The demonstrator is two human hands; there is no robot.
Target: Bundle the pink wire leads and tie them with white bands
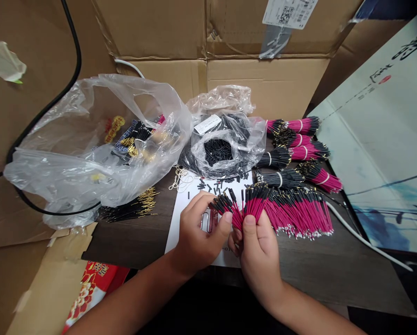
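Note:
My right hand (259, 249) is closed around a fanned bunch of magenta wires (255, 208) with black connector sleeves at their upper ends. Beside it, my left hand (201, 232) curls its thumb and fingers about the left part of the bunch (225, 207), where the black tips spread apart. Under the hands lies a white sheet of paper (175, 232), with loose black sleeves (217, 186) scattered on its upper part. To the right, a row of loose magenta wires (299, 211) lies with black ends away from me and bare silvery ends nearer.
Behind the hands sits an opened clear bag of black sleeves (218, 151). Tied wire bundles (304, 151) are stacked at the right. A large plastic bag (100, 181) fills the left, by black wires with gold tips (133, 204). A white cable (368, 244) crosses the table's right side.

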